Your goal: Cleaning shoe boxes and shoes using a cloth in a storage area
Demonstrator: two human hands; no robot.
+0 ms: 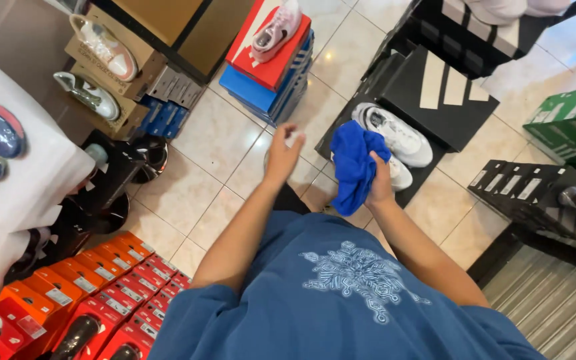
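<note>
Blue cloth (355,163), crumpled and hanging loose, is clamped in the right hand (380,183), whose fingers are curled shut around its upper bunch. Just beyond it, at about one o'clock from that hand, a white sneaker (395,137) lies on a black shoebox (435,100); a second white shoe is mostly hidden behind the cloth. The left hand (283,152) is raised over the tiled floor (221,140), fingers loosely bent around something small and pale; what it is cannot be made out, and how firmly it is held is unclear.

For wiping the shoe well, my judgement is that the cloth wants gathering into a firmer pad so no tail drags on the floor, and the free hand ought to steady the sneaker before any rubbing.

Packages: the black shoebox bears broad white slanted stripes on its lid. At twelve o'clock a red box (265,50) tops a stack of blue boxes, a pink-and-white shoe resting on it. At ten o'clock brown cardboard boxes (118,70) carry pale shoes. At seven o'clock, rows of orange and red boxes (101,287) show small white end labels. At three o'clock sits a green box (571,123) with white markings.
</note>
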